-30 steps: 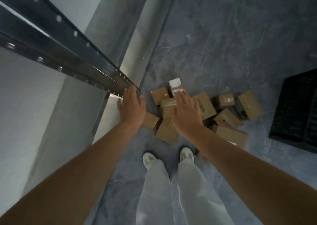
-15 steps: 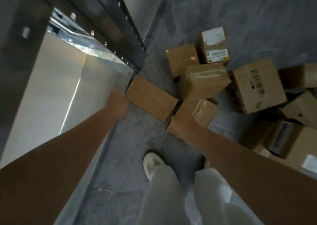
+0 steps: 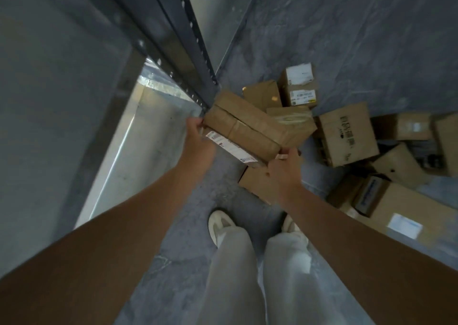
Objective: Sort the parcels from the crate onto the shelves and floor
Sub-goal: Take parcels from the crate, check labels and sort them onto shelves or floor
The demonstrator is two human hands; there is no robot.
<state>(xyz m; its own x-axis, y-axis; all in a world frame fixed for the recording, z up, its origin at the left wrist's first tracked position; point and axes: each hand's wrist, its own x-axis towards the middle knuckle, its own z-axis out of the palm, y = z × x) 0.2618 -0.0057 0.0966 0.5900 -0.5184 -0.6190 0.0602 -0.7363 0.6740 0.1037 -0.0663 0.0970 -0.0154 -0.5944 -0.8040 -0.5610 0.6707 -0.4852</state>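
Long parcel [image 3: 247, 129] held at both ends beside the rack post [image 3: 188, 59].
The left hand [image 3: 198, 141] curls round the end just beside the post's foot. The right hand [image 3: 285, 173] grips the other end, above another box [image 3: 255, 183]. Loose parcels [image 3: 347, 136] crowd the floor right of the post, and bare floor [image 3: 173, 225] lies open towards the shoes [image 3: 220, 225].

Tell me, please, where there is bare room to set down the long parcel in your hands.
The floor is bare between the rack and the shoes, and again beyond the pile. The pale shelf inside the rack looks bare too. Right of the parcel it is crowded: boxes lie touching and overlapping.
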